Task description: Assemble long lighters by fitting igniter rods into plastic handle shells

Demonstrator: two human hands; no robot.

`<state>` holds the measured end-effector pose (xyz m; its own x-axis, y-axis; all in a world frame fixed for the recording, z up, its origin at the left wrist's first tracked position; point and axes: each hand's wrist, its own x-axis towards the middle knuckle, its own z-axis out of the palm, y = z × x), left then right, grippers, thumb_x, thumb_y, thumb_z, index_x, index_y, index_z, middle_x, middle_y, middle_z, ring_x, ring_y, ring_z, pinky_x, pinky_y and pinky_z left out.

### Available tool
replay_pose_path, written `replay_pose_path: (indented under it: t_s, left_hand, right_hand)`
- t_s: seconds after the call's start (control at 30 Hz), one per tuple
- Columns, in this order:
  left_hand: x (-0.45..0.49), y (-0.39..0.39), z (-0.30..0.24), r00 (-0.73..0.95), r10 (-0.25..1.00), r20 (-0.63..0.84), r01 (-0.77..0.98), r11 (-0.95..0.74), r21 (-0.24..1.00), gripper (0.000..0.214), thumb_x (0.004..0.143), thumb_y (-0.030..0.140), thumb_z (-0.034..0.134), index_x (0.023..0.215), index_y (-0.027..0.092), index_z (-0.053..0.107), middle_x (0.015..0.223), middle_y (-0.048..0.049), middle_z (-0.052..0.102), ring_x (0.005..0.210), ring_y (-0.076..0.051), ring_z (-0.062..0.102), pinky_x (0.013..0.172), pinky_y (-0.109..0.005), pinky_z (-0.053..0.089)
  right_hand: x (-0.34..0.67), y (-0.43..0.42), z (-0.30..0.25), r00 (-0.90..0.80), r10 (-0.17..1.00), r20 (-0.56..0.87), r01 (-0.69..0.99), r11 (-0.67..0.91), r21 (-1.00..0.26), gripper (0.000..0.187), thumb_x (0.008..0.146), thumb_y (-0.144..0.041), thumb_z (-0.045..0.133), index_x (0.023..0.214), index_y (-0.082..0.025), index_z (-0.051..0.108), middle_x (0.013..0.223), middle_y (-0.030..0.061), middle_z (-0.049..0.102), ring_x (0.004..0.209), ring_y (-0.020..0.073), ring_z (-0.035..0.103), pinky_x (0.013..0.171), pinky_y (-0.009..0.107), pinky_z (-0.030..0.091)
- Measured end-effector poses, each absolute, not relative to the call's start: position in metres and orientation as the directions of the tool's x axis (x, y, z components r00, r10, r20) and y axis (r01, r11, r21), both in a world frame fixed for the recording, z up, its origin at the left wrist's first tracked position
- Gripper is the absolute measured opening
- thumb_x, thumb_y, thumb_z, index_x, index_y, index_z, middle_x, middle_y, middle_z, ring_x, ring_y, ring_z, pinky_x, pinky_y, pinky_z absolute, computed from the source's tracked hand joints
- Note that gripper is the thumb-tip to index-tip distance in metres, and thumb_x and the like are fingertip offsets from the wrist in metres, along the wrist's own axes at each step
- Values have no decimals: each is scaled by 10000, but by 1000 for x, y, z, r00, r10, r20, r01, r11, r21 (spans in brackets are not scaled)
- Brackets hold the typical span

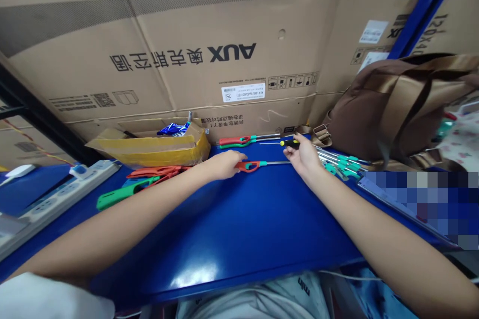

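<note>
My left hand is closed around the handle of a red long-nosed gas lighter. The lighter's metal tube points right, toward my other hand, and the hand hides most of its handle. In my right hand is a screwdriver with a black and yellow handle, its thin shaft pointing left. Just behind lies another red and green lighter with a metal tube. Red lighter bodies and a green lighter body lie by my left forearm. Several metal tubes with teal ends sit beside my right wrist.
A yellow-taped cardboard box holding blue packets stands at the back left of the blue table. Large cardboard walls the back. A power strip lies at the left, and a brown bag sits at the right.
</note>
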<state>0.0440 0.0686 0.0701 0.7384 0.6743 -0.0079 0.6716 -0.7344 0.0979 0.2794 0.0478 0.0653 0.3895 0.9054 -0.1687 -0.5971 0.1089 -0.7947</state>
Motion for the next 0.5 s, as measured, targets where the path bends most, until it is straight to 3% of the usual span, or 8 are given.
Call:
replay_pose_path:
  t_s: [0.13, 0.27, 0.33, 0.37, 0.43, 0.5]
  left_hand:
    - [41, 97, 76, 712, 701, -29, 701, -709, 72, 354, 829, 123, 662, 1181, 160, 685, 1116, -103, 759, 994, -250, 731, 826, -288, 550]
    - [39, 115, 75, 672, 740, -23, 740, -672, 32, 398, 823, 142, 674, 1220, 176, 674, 1185, -104, 744, 1047, -259, 717, 859, -291, 534]
    - [39, 121, 75, 657, 754, -21, 754, -657, 20, 372, 822, 154, 679, 1192, 191, 689, 1188, -92, 745, 1069, -261, 710, 871, -287, 528]
    - [38, 124, 74, 649, 760, -21, 761, -649, 15, 344, 824, 158, 680, 1165, 193, 702, 1168, -89, 752, 1061, -262, 713, 866, -287, 528]
    - [38, 128, 74, 635, 772, -22, 772, -635, 7, 289, 831, 164, 682, 1115, 191, 721, 1103, -84, 768, 1026, -265, 722, 853, -286, 528]
    - [37, 131, 73, 624, 781, -24, 781, -624, 5, 261, 844, 168, 690, 1102, 191, 722, 1066, -79, 769, 1017, -261, 720, 868, -288, 527]
  right_hand:
    - [281, 49, 64, 397, 898, -189, -623, 112, -774, 142, 872, -148, 550, 801, -214, 447, 573, -90, 505, 365, 47, 404, 397, 151, 446]
    - [287, 53, 62, 419, 885, -203, -640, 129, -758, 116, 920, -137, 504, 830, -207, 484, 612, -80, 525, 385, 50, 396, 416, 161, 449]
    - [294, 56, 62, 432, 876, -215, -646, 134, -752, 82, 954, -161, 505, 887, -192, 539, 688, -53, 577, 448, 61, 466, 469, 182, 490]
    - [298, 58, 62, 439, 871, -220, -647, 137, -750, 57, 971, -197, 527, 951, -181, 578, 777, -24, 625, 534, 79, 545, 534, 214, 534]
    - [307, 62, 63, 453, 863, -223, -649, 148, -747, 204, 984, -297, 585, 1136, -165, 617, 1047, 51, 674, 823, 152, 667, 730, 328, 598]
    - [315, 65, 64, 464, 857, -222, -649, 159, -744, 359, 974, -362, 622, 1272, -163, 596, 1254, 98, 629, 1054, 224, 653, 881, 431, 578]
